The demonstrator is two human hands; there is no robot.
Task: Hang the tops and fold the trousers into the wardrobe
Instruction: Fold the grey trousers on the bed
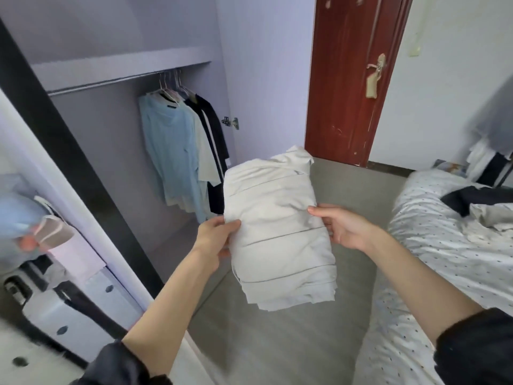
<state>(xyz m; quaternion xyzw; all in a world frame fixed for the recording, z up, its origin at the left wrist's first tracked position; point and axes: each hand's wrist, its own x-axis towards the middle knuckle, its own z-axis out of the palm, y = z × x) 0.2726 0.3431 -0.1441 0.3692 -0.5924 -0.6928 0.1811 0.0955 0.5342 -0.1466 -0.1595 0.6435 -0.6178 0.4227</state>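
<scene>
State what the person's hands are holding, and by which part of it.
Folded pale trousers. The left hand grips the left edge and the right hand the right edge, both about mid-length, thumbs on top.

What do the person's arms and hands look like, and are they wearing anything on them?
Both forearms are bare, with dark, almost black sleeves pushed up near the elbows: the left sleeve looks soft and slightly fuzzy, the right sleeve likewise. The left hand and right hand are bare too, with no gloves, and no rings, watch or bracelets can be seen.
</scene>
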